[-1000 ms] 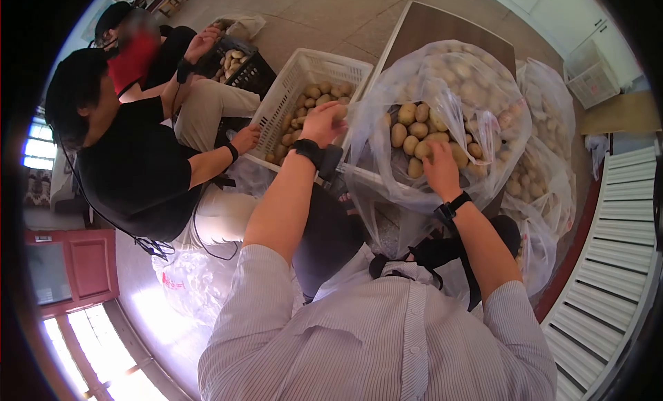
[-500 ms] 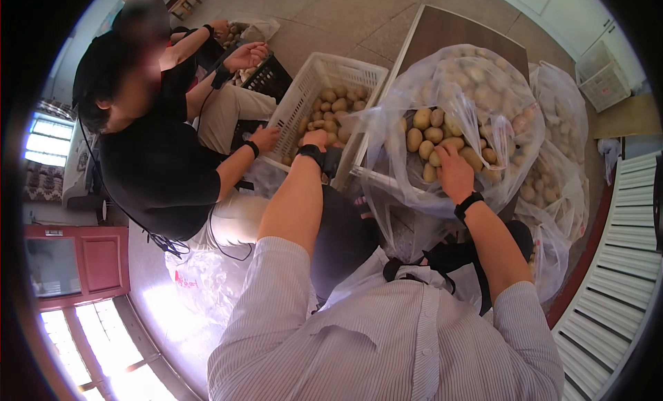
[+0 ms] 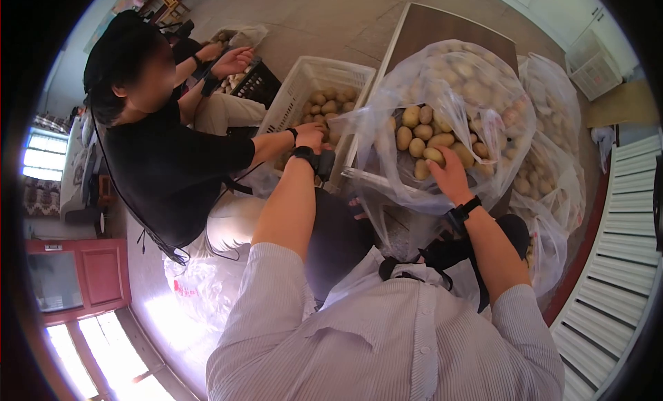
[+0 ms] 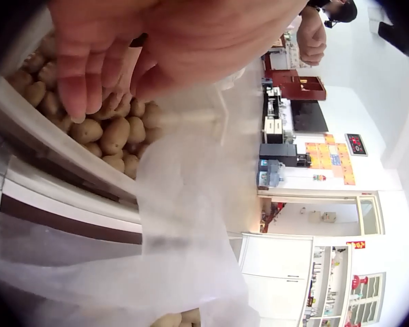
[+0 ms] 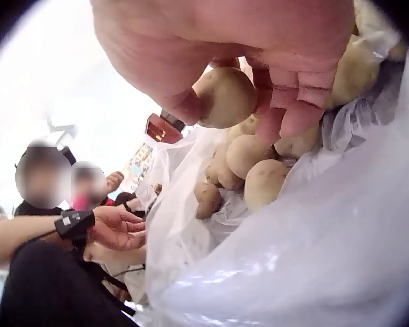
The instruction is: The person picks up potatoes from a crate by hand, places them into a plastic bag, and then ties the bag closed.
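One potato (image 5: 225,95) is now pinched in the right hand (image 3: 449,177) inside the plastic bag (image 3: 507,118); the left hand (image 4: 163,41), loose and empty, has dropped to the white crate (image 3: 286,97).

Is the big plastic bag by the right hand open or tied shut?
Open. The clear plastic bag gapes at its mouth, its potatoes lie bare, and the right hand reaches inside, gripping a potato.

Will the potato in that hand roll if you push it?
Probably it rolls a bit: the potato looks round and smooth. It seems firm, since the right hand pinches it without denting it. The floppy bag would likely stop it.
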Motion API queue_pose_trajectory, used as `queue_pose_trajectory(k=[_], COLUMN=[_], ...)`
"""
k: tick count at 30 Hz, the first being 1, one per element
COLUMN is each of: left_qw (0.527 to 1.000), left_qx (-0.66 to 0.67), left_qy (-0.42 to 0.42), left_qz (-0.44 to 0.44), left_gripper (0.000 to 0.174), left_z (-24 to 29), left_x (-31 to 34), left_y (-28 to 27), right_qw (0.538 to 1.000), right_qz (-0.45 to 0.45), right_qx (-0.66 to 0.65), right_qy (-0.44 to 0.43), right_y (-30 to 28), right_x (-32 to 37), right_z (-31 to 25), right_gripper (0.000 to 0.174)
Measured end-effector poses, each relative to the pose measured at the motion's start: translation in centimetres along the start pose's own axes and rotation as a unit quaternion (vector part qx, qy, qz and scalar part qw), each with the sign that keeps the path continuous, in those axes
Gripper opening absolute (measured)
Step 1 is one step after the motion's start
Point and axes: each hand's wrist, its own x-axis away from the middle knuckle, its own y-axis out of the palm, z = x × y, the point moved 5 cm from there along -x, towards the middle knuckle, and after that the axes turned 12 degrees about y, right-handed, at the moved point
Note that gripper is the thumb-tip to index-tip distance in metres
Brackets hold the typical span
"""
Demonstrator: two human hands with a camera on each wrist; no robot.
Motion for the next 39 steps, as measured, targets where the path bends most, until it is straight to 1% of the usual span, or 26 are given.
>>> queue_pose_trajectory(k=[1, 2, 3, 4, 5, 6, 8, 10, 11, 13, 14, 16, 17, 19, 20, 22, 23, 25, 30, 32, 33, 35, 36, 37, 38, 39], left_qw=[0.986, 0.986, 0.803, 0.432, 0.459, 0.461, 0.503, 0.518, 0.551, 0.620, 0.619, 0.676, 0.676, 0.715, 0.716, 0.746, 0.748, 0.705, 0.670, 0.655, 0.655, 0.573, 0.573, 0.542, 0.509, 0.509], left_qx=[0.052, 0.054, 0.386, 0.630, 0.596, 0.601, 0.605, 0.621, 0.634, 0.635, 0.634, 0.634, 0.634, 0.641, 0.639, 0.637, 0.633, 0.686, 0.718, 0.708, 0.709, 0.741, 0.742, 0.743, 0.742, 0.745], left_qy=[-0.126, -0.119, -0.357, -0.514, -0.502, -0.498, -0.430, -0.400, -0.363, -0.300, -0.300, -0.245, -0.246, -0.180, -0.183, -0.088, -0.096, -0.073, -0.089, -0.145, -0.145, -0.173, -0.172, -0.189, -0.206, -0.204], left_qz=[0.101, 0.101, 0.281, 0.390, 0.427, 0.423, 0.443, 0.431, 0.404, 0.351, 0.351, 0.284, 0.285, 0.212, 0.215, 0.171, 0.174, 0.165, 0.166, 0.220, 0.218, 0.305, 0.303, 0.344, 0.383, 0.380], left_gripper=[0.027, 0.027, 0.025, 0.025, 0.023, 0.023, 0.025, 0.026, 0.027, 0.035, 0.035, 0.040, 0.040, 0.044, 0.044, 0.049, 0.049, 0.049, 0.047, 0.046, 0.046, 0.044, 0.044, 0.043, 0.042, 0.042], left_z=[-0.2, 1.8, 2.7, 5.4, 6.5, 7.4, 8.7, 10.2, 10.9, 12.6, 13.4, 15.7, 16.5, 18.8, 19.3, 20.8, 20.9, 21.4, 20.6, 19.2, 18.8, 17.2, 16.6, 15.6, 14.6, 14.0], left_x=[0.3, -0.7, -0.2, 0.2, -0.5, -1.0, -2.2, -3.5, -4.5, -6.3, -6.8, -8.6, -9.0, -10.4, -10.7, -11.4, -11.4, -11.6, -11.4, -10.8, -10.7, -10.0, -9.8, -9.2, -8.5, -8.0], left_y=[-0.1, -1.7, -5.1, -5.9, -7.5, -8.3, -10.6, -11.9, -12.4, -13.4, -13.7, -14.1, -14.4, -14.9, -14.8, -14.9, -14.8, -14.7, -14.7, -14.8, -14.8, -14.9, -14.9, -14.8, -14.6, -14.4], right_qw=[1.000, 0.981, 0.925, 0.925, 0.888, 0.843, 0.833, 0.778, 0.779, 0.737, 0.737, 0.713, 0.713, 0.704, 0.704, 0.688, 0.685, 0.710, 0.730, 0.809, 0.808, 0.903, 0.903, 0.961, 0.990, 0.989], right_qz=[0.003, -0.068, -0.135, -0.128, -0.142, -0.156, -0.154, -0.186, -0.184, -0.226, -0.226, -0.273, -0.274, -0.300, -0.304, -0.320, -0.328, -0.334, -0.312, -0.256, -0.254, -0.217, -0.216, -0.169, -0.116, -0.115], right_qx=[0.003, -0.108, -0.216, -0.214, -0.269, -0.324, -0.334, -0.414, -0.413, -0.445, -0.445, -0.471, -0.471, -0.475, -0.475, -0.491, -0.492, -0.454, -0.433, -0.321, -0.321, -0.219, -0.218, -0.104, 0.015, 0.017], right_qy=[0.004, 0.147, 0.283, 0.286, 0.345, 0.401, 0.414, 0.435, 0.435, 0.456, 0.456, 0.442, 0.441, 0.434, 0.431, 0.428, 0.424, 0.422, 0.428, 0.422, 0.423, 0.300, 0.302, 0.195, 0.083, 0.087], right_y=[-0.3, -0.1, 0.5, 0.3, 0.5, 0.8, 1.1, 1.9, 1.8, 2.3, 2.5, 3.4, 3.6, 3.8, 3.8, 4.2, 4.3, 4.1, 4.5, 3.7, 3.9, 3.8, 4.2, 4.0, 3.7, 3.8], right_x=[0.1, 0.1, 0.5, 0.5, 0.8, 1.2, 1.1, 1.2, 1.1, 1.2, 1.0, 0.9, 0.8, 0.8, 0.7, 0.6, 0.6, 0.5, 0.5, 0.3, 0.4, -0.1, 0.1, -0.1, 0.0, 0.3], right_z=[0.0, 0.5, 1.1, 1.0, 1.4, 1.8, 2.2, 2.2, 1.9, 1.0, 0.9, 0.4, 0.0, -1.6, -2.0, -3.3, -3.9, -4.5, -4.3, -3.1, -2.7, -2.2, -1.3, -1.2, -1.4, -1.0], right_gripper=[0.041, 0.038, 0.036, 0.036, 0.034, 0.032, 0.030, 0.030, 0.030, 0.029, 0.029, 0.030, 0.030, 0.033, 0.033, 0.039, 0.039, 0.045, 0.057, 0.052, 0.052, 0.038, 0.038, 0.029, 0.023, 0.023])
